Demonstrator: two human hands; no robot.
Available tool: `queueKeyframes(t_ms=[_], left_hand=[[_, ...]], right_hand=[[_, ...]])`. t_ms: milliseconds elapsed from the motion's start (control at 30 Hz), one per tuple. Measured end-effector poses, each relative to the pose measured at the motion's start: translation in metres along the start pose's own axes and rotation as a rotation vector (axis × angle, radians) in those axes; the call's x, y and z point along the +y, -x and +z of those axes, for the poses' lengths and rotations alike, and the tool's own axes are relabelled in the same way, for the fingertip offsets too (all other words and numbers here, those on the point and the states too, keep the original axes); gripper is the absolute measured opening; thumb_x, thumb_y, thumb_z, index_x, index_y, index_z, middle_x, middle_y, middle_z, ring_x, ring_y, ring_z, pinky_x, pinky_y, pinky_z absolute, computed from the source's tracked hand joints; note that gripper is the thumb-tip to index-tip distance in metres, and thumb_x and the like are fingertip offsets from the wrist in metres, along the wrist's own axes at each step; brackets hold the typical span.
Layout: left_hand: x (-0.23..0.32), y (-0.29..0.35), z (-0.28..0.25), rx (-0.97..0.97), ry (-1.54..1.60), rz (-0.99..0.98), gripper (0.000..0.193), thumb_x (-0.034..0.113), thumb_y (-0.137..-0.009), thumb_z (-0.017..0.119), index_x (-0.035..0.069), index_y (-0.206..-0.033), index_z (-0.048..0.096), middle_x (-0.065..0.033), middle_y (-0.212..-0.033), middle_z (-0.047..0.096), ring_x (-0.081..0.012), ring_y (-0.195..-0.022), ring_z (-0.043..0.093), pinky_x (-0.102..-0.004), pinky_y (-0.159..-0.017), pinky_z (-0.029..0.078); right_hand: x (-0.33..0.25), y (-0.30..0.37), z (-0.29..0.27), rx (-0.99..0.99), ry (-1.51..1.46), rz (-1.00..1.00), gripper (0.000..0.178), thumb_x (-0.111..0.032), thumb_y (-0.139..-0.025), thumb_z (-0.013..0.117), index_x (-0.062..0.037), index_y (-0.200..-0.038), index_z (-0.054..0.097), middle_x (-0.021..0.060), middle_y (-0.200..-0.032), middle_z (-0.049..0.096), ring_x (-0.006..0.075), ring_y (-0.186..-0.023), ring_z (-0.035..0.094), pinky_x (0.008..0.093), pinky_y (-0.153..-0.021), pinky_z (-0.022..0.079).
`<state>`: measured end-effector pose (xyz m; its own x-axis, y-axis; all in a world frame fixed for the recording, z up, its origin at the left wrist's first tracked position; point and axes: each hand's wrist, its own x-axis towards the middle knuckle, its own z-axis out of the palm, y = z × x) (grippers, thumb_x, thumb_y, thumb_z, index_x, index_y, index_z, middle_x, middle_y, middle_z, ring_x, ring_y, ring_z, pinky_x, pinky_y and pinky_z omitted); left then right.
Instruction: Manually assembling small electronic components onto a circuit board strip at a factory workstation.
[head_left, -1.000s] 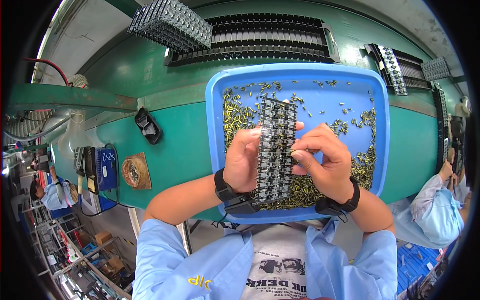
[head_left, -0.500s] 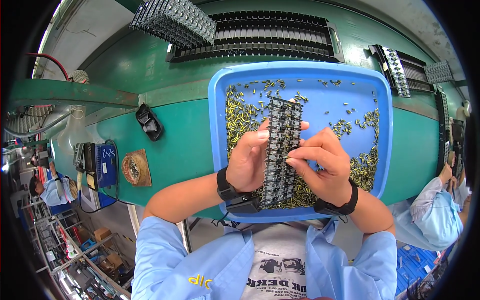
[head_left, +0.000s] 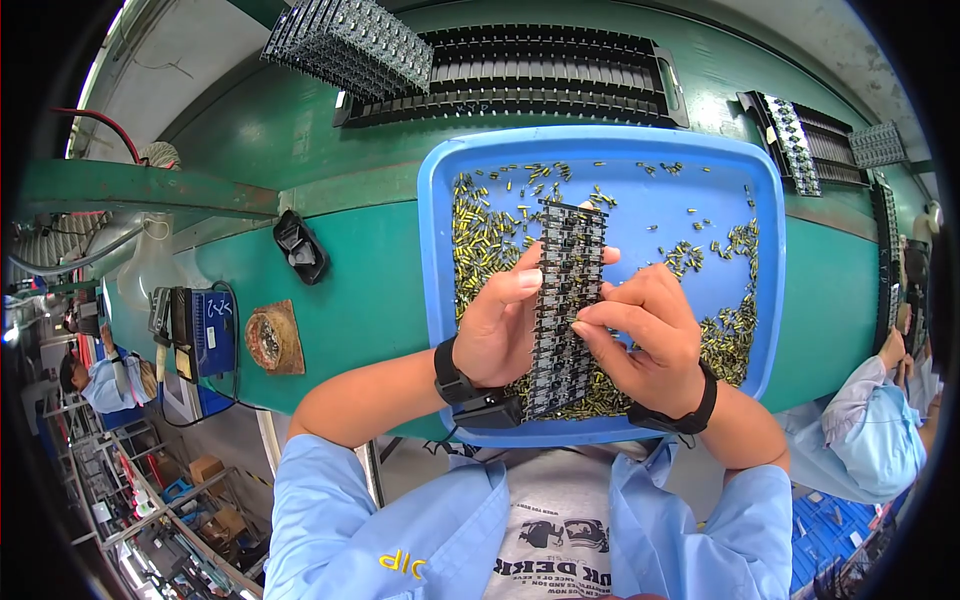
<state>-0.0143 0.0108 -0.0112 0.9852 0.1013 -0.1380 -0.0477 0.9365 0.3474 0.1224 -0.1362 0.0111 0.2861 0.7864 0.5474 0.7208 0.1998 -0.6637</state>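
Note:
My left hand (head_left: 497, 318) grips a long black circuit board panel (head_left: 566, 300), thumb on its left edge and fingers behind it, some fingertips showing past the right edge. The panel stands tilted above a blue plastic tray (head_left: 432, 300). Thumb and forefinger of my right hand (head_left: 648, 335) are pinched together against the panel's right half; a tiny yellowish capacitor shows at the tips, mostly hidden. Many loose black-and-gold capacitors (head_left: 480, 250) lie in the tray, heaped most thickly along its left side, right side and near edge.
Behind the tray stands a black slotted rack (head_left: 550, 75), with upright boards (head_left: 350, 45) at its left end. Left on the green bench are a black holder (head_left: 299, 247), a round dish (head_left: 272, 337) and a blue soldering station (head_left: 212, 335). Another person (head_left: 870, 430) works at right.
The panel has dipped slightly toward me. My right hand's fingers have shifted a little down along the panel, still pinched. The left hand keeps its grip.

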Motion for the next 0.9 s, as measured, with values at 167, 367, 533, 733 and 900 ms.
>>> queueKeyframes(t_ms=[167,367,533,733,900], left_hand=[[0.000,0.000,0.001,0.004,-0.029,0.008,0.062,0.030,-0.101,0.050,0.003,-0.155,0.036,-0.0162,-0.154,0.050,-0.0239,-0.129,0.061,-0.0416,-0.110,0.051],[-0.001,-0.001,0.007,0.003,-0.175,0.090,0.063,0.030,-0.101,0.052,0.003,-0.155,0.035,-0.0157,-0.154,0.050,-0.0241,-0.130,0.060,-0.0420,-0.111,0.050],[-0.001,-0.001,0.001,-0.027,-0.065,0.054,0.063,0.031,-0.101,0.052,0.003,-0.155,0.035,-0.0159,-0.154,0.050,-0.0252,-0.130,0.060,-0.0427,-0.111,0.050],[0.001,-0.001,0.000,-0.017,0.075,-0.007,0.063,0.033,-0.101,0.052,0.003,-0.155,0.037,-0.0168,-0.153,0.050,-0.0269,-0.130,0.061,-0.0440,-0.109,0.052],[0.001,-0.001,-0.004,-0.003,0.061,-0.004,0.062,0.035,-0.103,0.048,0.001,-0.153,0.040,-0.0183,-0.146,0.057,-0.0272,-0.125,0.065,-0.0441,-0.106,0.055]], right_hand=[[-0.002,-0.002,-0.001,-0.006,0.012,-0.005,0.026,0.001,-0.076,0.086,-0.0073,-0.097,0.075,0.0053,-0.088,0.067,0.0239,-0.076,0.058,0.0349,-0.069,0.044],[-0.003,-0.003,-0.006,-0.055,0.098,-0.076,0.028,0.001,-0.075,0.086,-0.0055,-0.101,0.076,0.0068,-0.090,0.066,0.0252,-0.077,0.057,0.0362,-0.070,0.047],[0.000,-0.002,-0.008,-0.066,0.098,-0.119,0.033,0.002,-0.075,0.084,-0.0049,-0.106,0.077,0.0068,-0.093,0.067,0.0255,-0.078,0.058,0.0362,-0.071,0.050],[-0.005,0.000,-0.011,-0.038,0.107,-0.102,0.039,0.006,-0.074,0.081,-0.0055,-0.111,0.078,0.0061,-0.096,0.068,0.0253,-0.080,0.058,0.0353,-0.076,0.054],[-0.003,-0.001,-0.010,-0.088,0.131,-0.129,0.040,0.003,-0.075,0.080,-0.0065,-0.113,0.078,0.0058,-0.099,0.068,0.0253,-0.084,0.059,0.0365,-0.081,0.057]])
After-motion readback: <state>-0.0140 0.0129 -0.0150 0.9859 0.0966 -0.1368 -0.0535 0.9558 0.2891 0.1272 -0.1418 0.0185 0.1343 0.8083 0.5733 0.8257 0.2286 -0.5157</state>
